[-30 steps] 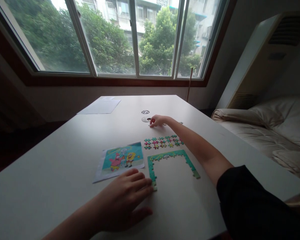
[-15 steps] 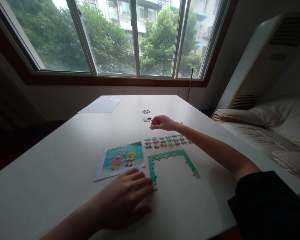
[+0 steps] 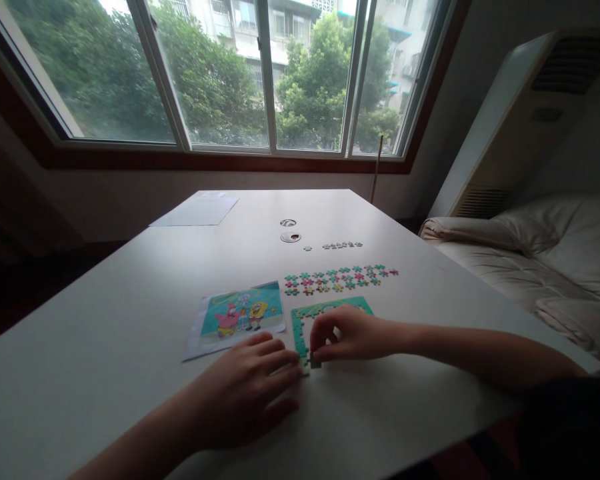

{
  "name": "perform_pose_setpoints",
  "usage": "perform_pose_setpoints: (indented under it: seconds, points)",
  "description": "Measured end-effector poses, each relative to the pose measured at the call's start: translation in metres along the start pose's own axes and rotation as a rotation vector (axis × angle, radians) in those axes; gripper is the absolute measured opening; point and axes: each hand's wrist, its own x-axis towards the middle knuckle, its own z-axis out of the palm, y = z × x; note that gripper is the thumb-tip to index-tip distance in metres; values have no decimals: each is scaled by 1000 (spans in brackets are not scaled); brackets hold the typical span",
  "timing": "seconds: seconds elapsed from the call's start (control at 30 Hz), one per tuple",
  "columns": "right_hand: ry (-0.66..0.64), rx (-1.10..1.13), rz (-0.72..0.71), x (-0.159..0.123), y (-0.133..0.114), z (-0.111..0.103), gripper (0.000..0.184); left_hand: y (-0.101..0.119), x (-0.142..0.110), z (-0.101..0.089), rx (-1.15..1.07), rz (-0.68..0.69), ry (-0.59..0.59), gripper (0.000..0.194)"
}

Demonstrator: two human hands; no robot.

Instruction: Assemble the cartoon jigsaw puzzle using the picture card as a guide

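Jigsaw piece (image 3: pixel 315 364), small and green, pinched in my right hand (image 3: pixel 353 333), is arriving at the near-left corner of the teal-green interlocked border (image 3: pixel 297 330), where my loosely spread, empty left hand (image 3: pixel 247 383) is resting, so fitting seems to be replacing fetching.

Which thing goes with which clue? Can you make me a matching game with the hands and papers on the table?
Things
1. Right hand
2. Left hand
3. Cartoon picture
4. White sheet

Clues
A. Coloured teal, pink and yellow
B. Palm down, by the left side of the puzzle border
C. Lying at the far left corner of the table
D. Pinching a small green puzzle piece

Right pairs: 1-D, 2-B, 3-A, 4-C
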Motion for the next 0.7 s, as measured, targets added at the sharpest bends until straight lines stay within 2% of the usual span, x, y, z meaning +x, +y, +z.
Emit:
perform_pose_setpoints:
  seconds: [0.43, 0.7]
  points:
    - [32, -154, -44, 3, 3, 8, 11, 1, 1, -1, -5, 5, 19, 22]
    - [80, -186, -83, 6, 8, 15, 11, 0, 0, 0, -22, -33, -42, 22]
